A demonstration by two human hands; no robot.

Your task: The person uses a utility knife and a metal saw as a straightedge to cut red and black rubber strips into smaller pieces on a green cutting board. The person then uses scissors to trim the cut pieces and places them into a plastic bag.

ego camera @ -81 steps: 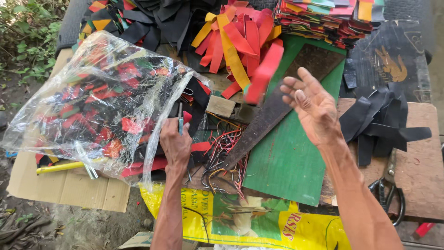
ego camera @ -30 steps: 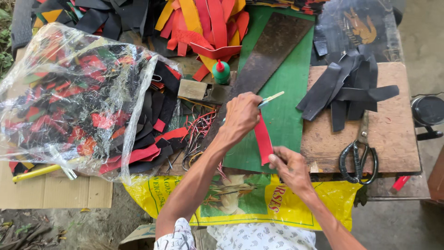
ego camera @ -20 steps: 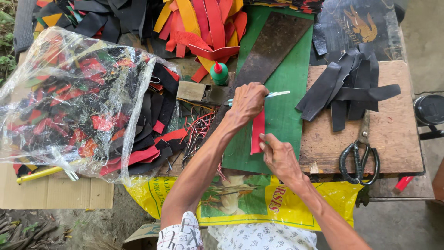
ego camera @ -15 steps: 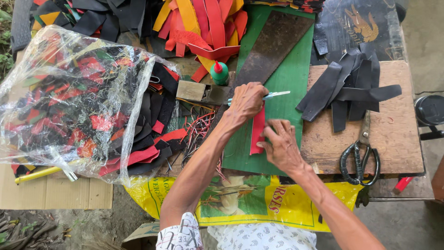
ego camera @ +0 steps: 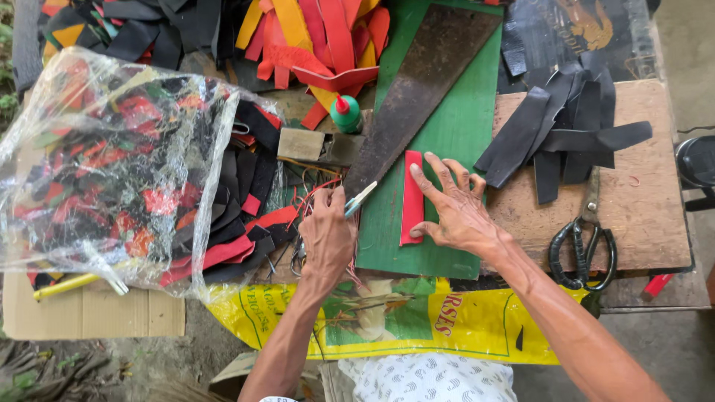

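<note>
A: Outdoor work surface, a yellow sack (ego camera: 447, 327) draped over its near edge and scissors (ego camera: 581, 249) lying to the right.

B: How far along?

A: Looks early, I'd say: one red strip (ego camera: 412, 197) lies flat on the green board (ego camera: 454, 149), uncut as far as I can see. Right hand (ego camera: 458, 208) presses it, fingers spread. Left hand (ego camera: 328, 238) is closed, pinching a thin pale tool (ego camera: 360, 199) just beside the strip.

B: Beyond?

A: Dark blade (ego camera: 424, 82), glue bottle (ego camera: 346, 113), heaps of red and orange strips (ego camera: 320, 37).
</note>
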